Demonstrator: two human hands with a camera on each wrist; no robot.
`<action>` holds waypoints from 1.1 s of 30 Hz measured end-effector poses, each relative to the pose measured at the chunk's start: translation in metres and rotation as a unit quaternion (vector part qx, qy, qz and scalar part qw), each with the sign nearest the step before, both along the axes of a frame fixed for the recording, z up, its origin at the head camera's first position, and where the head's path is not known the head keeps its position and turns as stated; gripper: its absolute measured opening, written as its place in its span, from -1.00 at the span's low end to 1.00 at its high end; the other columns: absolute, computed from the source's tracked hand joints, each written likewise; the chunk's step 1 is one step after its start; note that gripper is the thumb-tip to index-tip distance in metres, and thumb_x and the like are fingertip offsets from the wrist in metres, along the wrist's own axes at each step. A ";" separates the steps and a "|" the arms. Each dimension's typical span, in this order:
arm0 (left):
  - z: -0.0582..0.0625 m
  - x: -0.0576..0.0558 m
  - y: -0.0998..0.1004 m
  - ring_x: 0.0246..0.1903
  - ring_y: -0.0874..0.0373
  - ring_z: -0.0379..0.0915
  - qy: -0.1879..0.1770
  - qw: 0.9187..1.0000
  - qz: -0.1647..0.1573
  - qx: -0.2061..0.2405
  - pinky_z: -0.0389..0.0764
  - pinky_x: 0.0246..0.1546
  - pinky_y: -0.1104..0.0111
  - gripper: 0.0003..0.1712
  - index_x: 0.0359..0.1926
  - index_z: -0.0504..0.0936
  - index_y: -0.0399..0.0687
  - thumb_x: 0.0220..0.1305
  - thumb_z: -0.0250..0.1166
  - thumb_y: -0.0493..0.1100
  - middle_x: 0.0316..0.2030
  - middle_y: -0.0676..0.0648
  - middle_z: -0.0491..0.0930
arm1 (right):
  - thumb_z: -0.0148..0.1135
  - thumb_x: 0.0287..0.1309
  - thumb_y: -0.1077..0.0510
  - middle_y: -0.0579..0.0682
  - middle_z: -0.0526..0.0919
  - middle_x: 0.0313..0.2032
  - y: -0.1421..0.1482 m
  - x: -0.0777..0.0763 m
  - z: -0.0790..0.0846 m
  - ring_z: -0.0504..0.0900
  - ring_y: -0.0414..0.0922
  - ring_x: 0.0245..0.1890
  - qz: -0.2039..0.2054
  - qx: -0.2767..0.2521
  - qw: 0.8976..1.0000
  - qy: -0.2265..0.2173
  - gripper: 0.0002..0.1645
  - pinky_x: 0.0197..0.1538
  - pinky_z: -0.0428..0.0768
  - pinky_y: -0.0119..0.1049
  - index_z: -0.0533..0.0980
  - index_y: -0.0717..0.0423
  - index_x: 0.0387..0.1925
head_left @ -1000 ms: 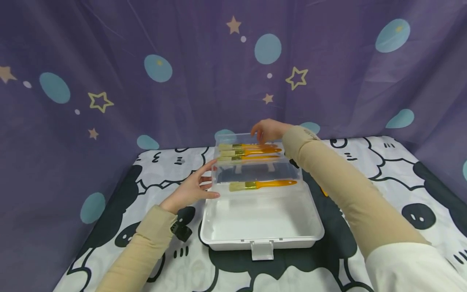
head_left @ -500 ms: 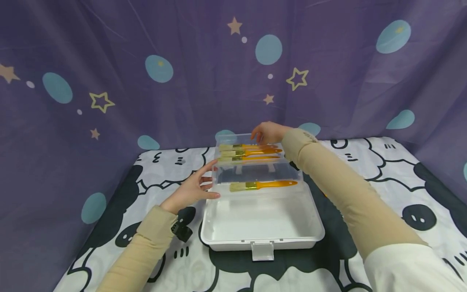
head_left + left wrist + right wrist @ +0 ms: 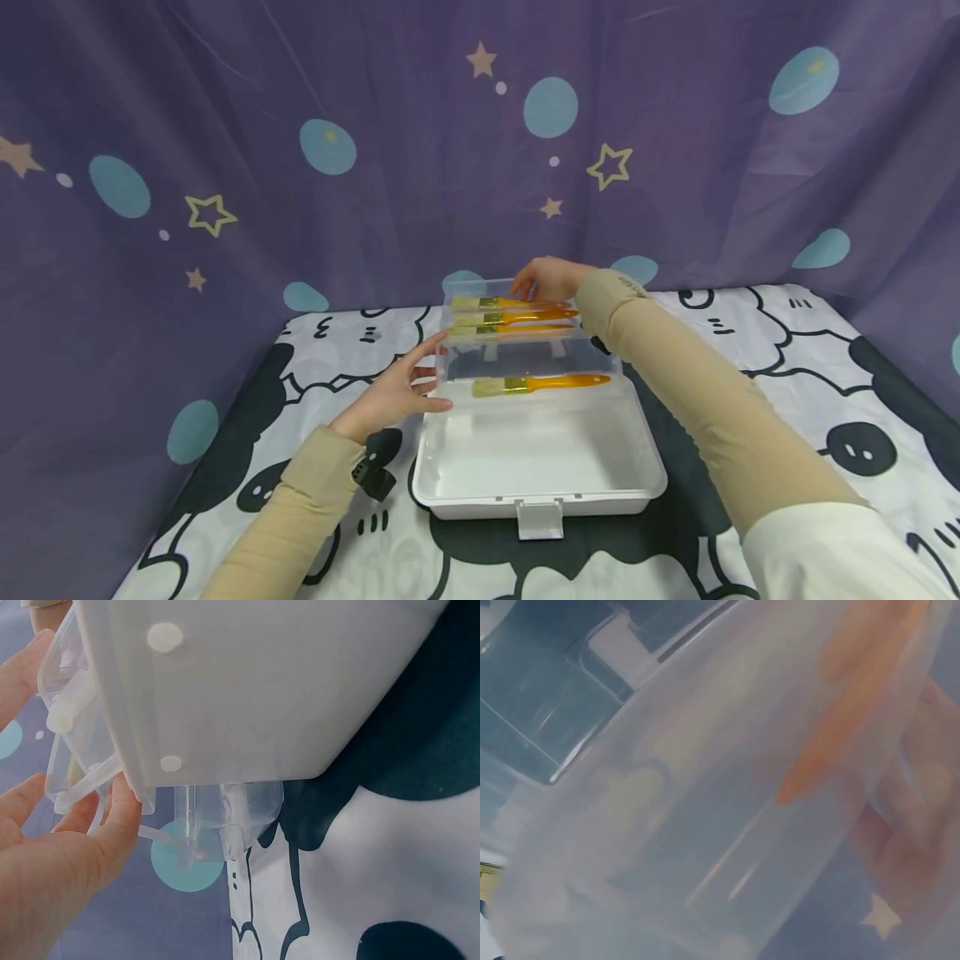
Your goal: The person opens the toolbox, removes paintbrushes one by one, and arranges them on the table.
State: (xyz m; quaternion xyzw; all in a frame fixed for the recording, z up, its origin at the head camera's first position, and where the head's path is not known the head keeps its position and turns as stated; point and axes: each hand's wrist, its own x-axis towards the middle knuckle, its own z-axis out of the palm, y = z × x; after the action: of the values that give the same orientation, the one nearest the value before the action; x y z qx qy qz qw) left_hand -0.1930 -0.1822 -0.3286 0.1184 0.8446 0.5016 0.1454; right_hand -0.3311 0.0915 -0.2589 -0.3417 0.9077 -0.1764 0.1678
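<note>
Well, the white plastic box [image 3: 540, 458] sits on the printed cloth [image 3: 795, 342], its latch [image 3: 540, 520] facing the person and its clear trays raised at the back. Four paintbrushes with orange handles lie in those trays, bristles pointing left. Three are in the back tray [image 3: 480, 287] — a rear brush [image 3: 476, 303], a middle brush [image 3: 536, 317] and a near brush [image 3: 517, 330] — while a lower brush [image 3: 570, 382] lies closer to the person, just behind the box's white inside.

The right hand [image 3: 551, 279] reaches down over the back tray, fingers bent toward the handle end of the rear brush. Whether they pinch it I cannot tell; from the right wrist, the fingers and orange handles show only blurrily through cloudy plastic. The left hand [image 3: 386, 400] is at the left ends of the trays, thumb and fingers spread apart. Its fingertips [image 3: 124, 796] touch the plastic edge beside the pale hinge bars [image 3: 90, 782], as the left wrist view shows.

Both forearms wear tan sleeves [image 3: 697, 392]. A purple curtain [image 3: 420, 183] with stars and blue spots hangs behind.
</note>
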 end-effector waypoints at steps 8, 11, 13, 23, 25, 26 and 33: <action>-0.001 0.001 0.001 0.32 -0.17 0.13 0.000 1.000 0.003 -0.006 0.37 0.33 0.10 0.14 0.46 -0.02 0.38 0.02 0.45 -0.30 0.41 -0.10 0.02 | 0.07 0.23 0.43 0.15 0.61 0.00 0.000 -0.001 -0.002 0.55 0.06 0.04 -0.008 0.002 1.000 -0.008 -0.52 0.13 0.61 -0.14 0.49 0.16 0.17; -0.001 0.001 0.002 0.32 -0.17 0.12 -0.001 1.000 0.005 -0.009 0.37 0.33 0.11 0.14 0.46 -0.02 0.38 0.02 0.45 -0.31 0.41 -0.10 0.02 | 0.09 0.22 0.43 0.15 0.61 -0.01 0.000 0.000 -0.001 0.55 0.05 0.03 -0.012 0.000 1.000 -0.008 -0.53 0.12 0.61 -0.13 0.50 0.14 0.16; 0.000 0.001 0.002 0.33 -0.18 0.12 -0.001 1.000 0.006 -0.010 0.37 0.33 0.10 0.14 0.46 -0.02 0.38 0.02 0.45 -0.31 0.41 -0.10 0.02 | 0.09 0.22 0.43 0.15 0.61 -0.01 0.000 0.000 -0.001 0.55 0.05 0.02 -0.017 -0.001 1.000 -0.007 -0.53 0.12 0.61 -0.13 0.52 0.13 0.15; 0.000 0.001 0.003 0.32 -0.16 0.12 -0.006 1.000 0.011 -0.014 0.37 0.33 0.12 0.15 0.46 -0.03 0.39 0.01 0.45 -0.31 0.40 -0.10 0.02 | 0.02 0.16 0.50 0.10 0.57 -0.03 -0.002 0.001 -0.001 0.51 -0.01 -0.05 -0.042 0.004 0.999 -0.011 -0.43 -0.13 0.59 -0.30 0.53 0.04 0.15; 0.000 0.000 0.002 0.32 -0.15 0.13 -0.007 1.000 0.012 -0.014 0.37 0.33 0.13 0.15 0.46 -0.03 0.40 0.01 0.46 -0.31 0.40 -0.09 0.02 | 0.00 0.13 0.52 0.10 0.57 -0.05 -0.002 0.000 -0.001 0.51 -0.01 -0.08 -0.040 0.001 0.999 -0.007 -0.41 -0.17 0.56 -0.31 0.54 0.05 0.13; 0.000 0.000 0.002 0.32 -0.15 0.13 -0.006 1.000 0.011 -0.015 0.38 0.33 0.13 0.16 0.46 -0.03 0.40 0.00 0.46 -0.31 0.40 -0.09 0.02 | 0.01 0.12 0.52 0.11 0.58 -0.06 -0.002 0.000 -0.001 0.51 -0.01 -0.09 -0.038 0.000 0.999 -0.002 -0.41 -0.17 0.57 -0.30 0.54 0.06 0.13; 0.000 0.000 0.003 0.32 -0.14 0.14 -0.006 1.000 0.015 -0.021 0.39 0.32 0.14 0.17 0.46 -0.04 0.42 -0.01 0.47 -0.30 0.40 -0.07 0.03 | 0.08 0.11 0.48 0.13 0.64 -0.07 0.001 0.000 -0.003 0.57 0.01 -0.08 -0.016 -0.007 0.999 0.032 -0.50 -0.01 0.65 -0.17 0.59 0.10 0.05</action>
State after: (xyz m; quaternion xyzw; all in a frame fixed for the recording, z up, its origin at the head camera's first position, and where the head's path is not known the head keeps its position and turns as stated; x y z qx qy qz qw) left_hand -0.1935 -0.1795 -0.3281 0.0997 0.8559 0.4861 0.1455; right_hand -0.3311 0.0922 -0.2615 -0.3336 0.9167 -0.1747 0.1336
